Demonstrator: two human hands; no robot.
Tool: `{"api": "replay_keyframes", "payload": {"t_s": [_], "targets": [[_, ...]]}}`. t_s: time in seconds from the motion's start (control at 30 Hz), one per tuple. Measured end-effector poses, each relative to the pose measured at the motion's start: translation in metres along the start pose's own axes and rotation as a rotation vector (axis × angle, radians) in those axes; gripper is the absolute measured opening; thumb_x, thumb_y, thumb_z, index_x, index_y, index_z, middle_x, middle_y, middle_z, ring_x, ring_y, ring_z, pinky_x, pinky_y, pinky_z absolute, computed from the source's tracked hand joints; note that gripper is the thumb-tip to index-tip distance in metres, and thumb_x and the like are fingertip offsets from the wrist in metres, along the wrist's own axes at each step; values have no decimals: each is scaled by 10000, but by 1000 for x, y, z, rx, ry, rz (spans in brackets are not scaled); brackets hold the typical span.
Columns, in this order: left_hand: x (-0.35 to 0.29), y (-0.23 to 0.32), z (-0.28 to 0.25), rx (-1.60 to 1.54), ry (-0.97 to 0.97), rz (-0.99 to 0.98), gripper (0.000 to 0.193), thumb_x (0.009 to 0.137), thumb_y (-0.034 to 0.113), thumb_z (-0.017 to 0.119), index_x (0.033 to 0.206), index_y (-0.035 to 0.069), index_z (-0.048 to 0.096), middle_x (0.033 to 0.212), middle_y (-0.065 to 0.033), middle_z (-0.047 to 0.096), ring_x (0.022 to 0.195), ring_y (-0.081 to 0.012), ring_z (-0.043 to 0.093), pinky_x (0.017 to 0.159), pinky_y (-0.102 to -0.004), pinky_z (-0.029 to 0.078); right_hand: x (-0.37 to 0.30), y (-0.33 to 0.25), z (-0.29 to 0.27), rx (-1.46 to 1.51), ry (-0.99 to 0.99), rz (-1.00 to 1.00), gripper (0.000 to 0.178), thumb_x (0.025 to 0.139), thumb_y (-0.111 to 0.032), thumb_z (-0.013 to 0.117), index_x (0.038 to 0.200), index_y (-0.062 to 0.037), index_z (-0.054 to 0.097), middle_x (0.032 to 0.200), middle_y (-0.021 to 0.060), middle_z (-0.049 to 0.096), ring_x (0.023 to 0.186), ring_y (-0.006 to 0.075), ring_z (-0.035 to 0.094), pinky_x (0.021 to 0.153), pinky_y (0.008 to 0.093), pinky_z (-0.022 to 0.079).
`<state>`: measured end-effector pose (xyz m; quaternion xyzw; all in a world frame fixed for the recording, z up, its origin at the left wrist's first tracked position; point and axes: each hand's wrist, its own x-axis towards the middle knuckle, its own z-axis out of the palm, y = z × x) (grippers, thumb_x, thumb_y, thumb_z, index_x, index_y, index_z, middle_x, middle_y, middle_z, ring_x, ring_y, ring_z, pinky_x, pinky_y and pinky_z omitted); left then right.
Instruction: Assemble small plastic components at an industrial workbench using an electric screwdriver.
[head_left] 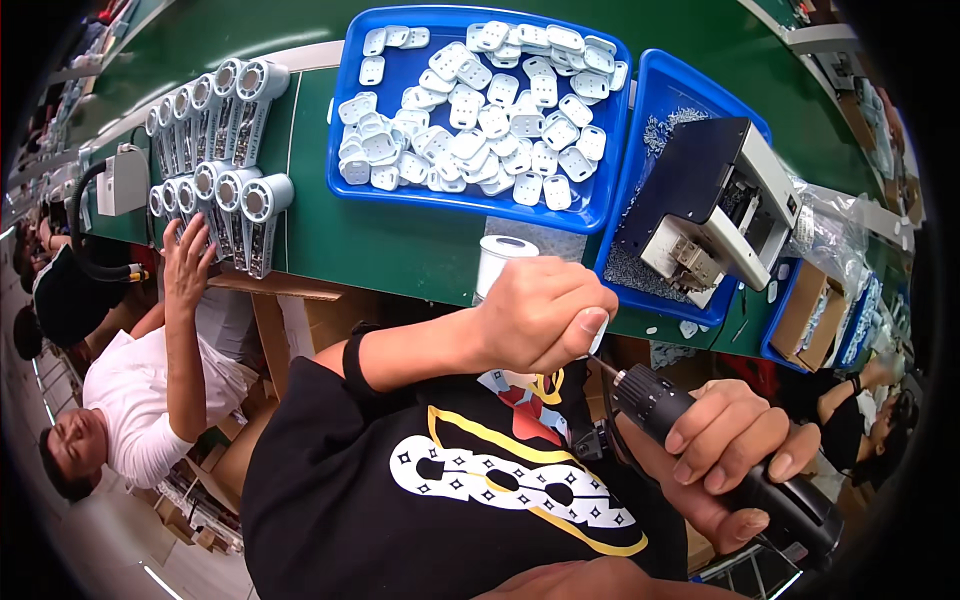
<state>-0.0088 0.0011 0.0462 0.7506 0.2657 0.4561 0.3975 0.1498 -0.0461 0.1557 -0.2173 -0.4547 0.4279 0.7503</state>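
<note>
My left hand (545,312) is closed around the handle of a white hair-dryer-shaped device (497,262). Its round head shows beyond my knuckles, and a small white end pokes out by the thumb; my fingers hide the rest. In my right hand (735,450) is a black electric screwdriver (655,403), gripped around its body. Its thin bit points up and left at the white end beside my left thumb; whether it touches cannot be made out.
A blue tray (338,120) holds many white plates (470,145). Right of it, a screw feeder (690,190) stands in another blue tray (650,70) among loose screws. Similar devices (240,190) line up at left, where a co-worker's hand (187,262) reaches. A cardboard box (805,320) sits far right.
</note>
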Motion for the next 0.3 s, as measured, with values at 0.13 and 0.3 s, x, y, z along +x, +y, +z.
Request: {"api": "replay_keyframes", "payload": {"t_s": [0.13, 0.3], "targets": [[63, -14, -60, 472, -184, 236, 213, 896, 235, 606, 809, 43, 640, 655, -56, 596, 537, -211, 592, 523, -349, 493, 25, 20, 17, -130, 221, 70, 428, 920, -219, 702, 1155, -67, 379, 754, 80, 576, 534, 187, 565, 529, 338, 506], [181, -179, -161, 795, -179, 174, 340, 960, 383, 609, 834, 70, 647, 638, -74, 639, 533, -225, 613, 523, -370, 495, 40, 99, 11, -1088, 39, 631, 552, 900, -304, 699, 1288, -46, 403, 886, 134, 643, 639, 237, 632, 605, 439, 532]]}}
